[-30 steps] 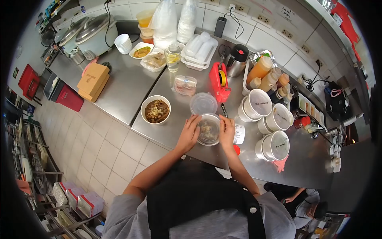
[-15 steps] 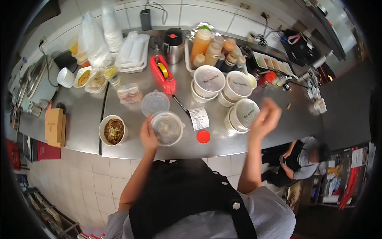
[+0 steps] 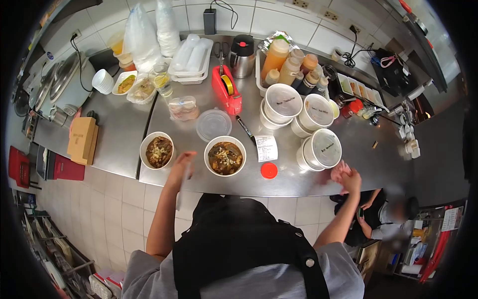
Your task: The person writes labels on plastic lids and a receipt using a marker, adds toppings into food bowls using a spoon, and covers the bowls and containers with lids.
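Note:
My left hand (image 3: 182, 167) pinches a clear plastic lid (image 3: 183, 180), seen nearly edge-on, between two open bowls. To its right stands a white bowl of brown food with pale chopped topping (image 3: 225, 157); a similar filled bowl (image 3: 158, 151) is on its left. My right hand (image 3: 351, 180) is at the counter's front edge, beside the stacked white lidded tubs (image 3: 326, 148). Its fingers close around something pinkish (image 3: 341, 171), blurred and hard to identify. Between the hands lie a red cap (image 3: 269, 170), a printed receipt (image 3: 267, 148) and a black marker (image 3: 245, 128).
Behind the bowls are another clear lid (image 3: 213, 125), a bagged pinkish pack (image 3: 183, 108) and a red tape dispenser (image 3: 226, 92). Sauce bottles (image 3: 289, 67) and a steel jug (image 3: 242, 57) stand farther back. A co-worker (image 3: 381, 214) is beyond the counter's right end.
The lid has come off the middle bowl and moved left with my left hand. My right hand has dropped from above the tubs to the front edge, now around something pinkish. The view has shifted.

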### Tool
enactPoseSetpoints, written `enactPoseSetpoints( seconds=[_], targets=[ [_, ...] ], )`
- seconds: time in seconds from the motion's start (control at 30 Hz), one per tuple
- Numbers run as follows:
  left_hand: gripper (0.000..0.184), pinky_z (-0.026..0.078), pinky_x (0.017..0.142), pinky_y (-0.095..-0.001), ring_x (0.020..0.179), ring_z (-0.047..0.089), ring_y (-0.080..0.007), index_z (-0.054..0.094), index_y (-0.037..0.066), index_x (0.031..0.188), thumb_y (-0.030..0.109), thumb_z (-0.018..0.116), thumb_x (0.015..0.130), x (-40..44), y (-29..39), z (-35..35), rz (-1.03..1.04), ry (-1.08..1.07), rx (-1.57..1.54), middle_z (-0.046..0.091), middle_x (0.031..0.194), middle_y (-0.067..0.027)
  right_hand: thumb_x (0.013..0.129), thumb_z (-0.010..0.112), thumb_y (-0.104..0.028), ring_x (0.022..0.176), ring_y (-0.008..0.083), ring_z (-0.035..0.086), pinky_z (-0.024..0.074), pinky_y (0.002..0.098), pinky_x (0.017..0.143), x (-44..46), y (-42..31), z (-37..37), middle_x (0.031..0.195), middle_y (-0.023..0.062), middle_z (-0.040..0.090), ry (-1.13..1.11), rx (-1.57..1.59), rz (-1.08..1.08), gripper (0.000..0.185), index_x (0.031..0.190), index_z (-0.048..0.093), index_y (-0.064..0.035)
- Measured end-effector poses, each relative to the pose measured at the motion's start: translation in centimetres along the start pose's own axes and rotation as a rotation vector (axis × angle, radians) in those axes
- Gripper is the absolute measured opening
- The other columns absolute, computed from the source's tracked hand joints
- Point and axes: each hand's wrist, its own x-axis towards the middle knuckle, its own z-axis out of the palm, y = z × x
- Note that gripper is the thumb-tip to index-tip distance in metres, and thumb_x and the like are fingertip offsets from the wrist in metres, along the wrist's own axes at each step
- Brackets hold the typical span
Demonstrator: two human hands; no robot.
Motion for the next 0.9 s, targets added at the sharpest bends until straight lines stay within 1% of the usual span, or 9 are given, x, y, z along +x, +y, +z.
enactPoseSetpoints(
  seconds=[0.03, 0.2, 0.23, 0.33, 0.4, 0.53, 0.7, 0.83, 0.9],
  targets=[
    [0.043, 0.046, 0.058, -0.0284, 0.066, 0.053, -0.0134, 0.056, 0.009, 0.126, 0.038, 0.058, 0.093, 1.2, -2.2, 0.6, 0.082, 0.159, 0.304, 0.061, 0.078, -0.0044, 0.074, 0.071, -0.018, 0.072, 0.0232, 0.068, 0.0534, 0.0354, 0.063, -1.3, -2.3, -3.5, 0.078, 0.0131, 0.068, -0.161, -0.007, 0.013, 0.038, 0.103, 0.063, 0.0050],
    [0.041, 0.051, 0.069, -0.0403, 0.076, 0.063, -0.0265, 0.056, 0.003, 0.124, 0.027, 0.055, 0.091, 1.7, -4.8, 4.7, 0.265, 0.146, 0.525, 0.067, 0.091, -0.0171, 0.079, 0.070, -0.016, 0.071, 0.0105, 0.062, 0.0517, 0.0292, 0.060, -8.1, -17.8, -10.7, 0.080, 0.0039, 0.066, -0.842, 0.311, 0.089, 0.025, 0.097, 0.066, 0.0005],
    [0.038, 0.051, 0.071, -0.0426, 0.079, 0.066, -0.0308, 0.057, 0.000, 0.121, 0.023, 0.053, 0.091, 2.1, -5.5, 4.6, 0.430, 0.169, 0.572, 0.067, 0.092, -0.0214, 0.078, 0.070, -0.020, 0.071, 0.0118, 0.062, 0.0518, 0.0292, 0.062, -8.5, -18.8, -9.1, 0.082, 0.0055, 0.066, -0.908, 0.281, -0.089, 0.028, 0.098, 0.065, 0.0001],
    [0.036, 0.051, 0.073, -0.0426, 0.082, 0.067, -0.0369, 0.057, -0.003, 0.118, 0.015, 0.049, 0.088, 0.8, -3.8, 4.1, 0.313, 0.241, 0.629, 0.065, 0.092, -0.0277, 0.076, 0.071, -0.031, 0.077, 0.0202, 0.065, 0.0520, 0.0328, 0.071, -10.4, -25.0, -3.9, 0.087, 0.0126, 0.067, -1.076, 0.009, -0.429, 0.041, 0.104, 0.065, -0.0009],
    [0.035, 0.051, 0.073, -0.0422, 0.081, 0.067, -0.0371, 0.057, -0.003, 0.118, 0.016, 0.050, 0.089, -0.6, -3.4, 1.9, 0.318, 0.259, 0.642, 0.066, 0.092, -0.0271, 0.073, 0.071, -0.036, 0.079, 0.0306, 0.064, 0.0508, 0.0375, 0.075, -12.4, -26.9, 1.7, 0.088, 0.0181, 0.066, -0.940, 0.197, -0.651, 0.050, 0.108, 0.065, -0.0007],
    [0.034, 0.051, 0.072, -0.0421, 0.079, 0.067, -0.0362, 0.057, -0.002, 0.118, 0.017, 0.052, 0.090, -3.9, -2.6, -2.0, 0.273, 0.299, 0.693, 0.066, 0.090, -0.0263, 0.076, 0.071, -0.027, 0.084, 0.0367, 0.063, 0.0493, 0.0426, 0.077, -15.0, -31.2, 9.2, 0.090, 0.0212, 0.065, -0.756, 0.180, -0.677, 0.046, 0.112, 0.063, 0.0000],
    [0.048, 0.033, 0.040, -0.0239, 0.053, 0.045, -0.0042, 0.045, 0.010, 0.137, 0.014, 0.060, 0.092, -6.8, -2.2, -1.6, 0.055, 0.277, 0.302, 0.057, 0.071, -0.0003, 0.081, 0.068, -0.015, 0.077, 0.0277, 0.065, 0.0500, 0.0386, 0.071, -13.2, -29.8, 16.3, 0.080, 0.0173, 0.065, -0.771, 0.104, -0.617, 0.018, 0.087, 0.065, 0.0023],
    [0.056, 0.037, 0.042, -0.0235, 0.051, 0.047, -0.0062, 0.036, 0.009, 0.143, 0.011, 0.059, 0.092, -7.4, -3.9, -0.1, 0.043, 0.213, 0.200, 0.061, 0.079, -0.0011, 0.082, 0.067, -0.014, 0.076, 0.0255, 0.065, 0.0496, 0.0343, 0.068, -12.5, -31.4, 13.1, 0.083, 0.0140, 0.065, -0.766, 0.031, -0.733, 0.016, 0.085, 0.064, 0.0013],
    [0.064, 0.055, 0.072, -0.0303, 0.075, 0.068, -0.0162, 0.029, 0.010, 0.146, 0.002, 0.058, 0.090, -6.0, -6.9, 0.2, 0.154, 0.045, -0.163, 0.062, 0.114, -0.0133, 0.083, 0.066, -0.015, 0.079, 0.0230, 0.062, 0.0487, 0.0337, 0.068, -11.2, -30.7, 13.1, 0.081, 0.0105, 0.064, -0.782, 0.211, -0.701, 0.017, 0.088, 0.064, 0.0006]
  ],
)
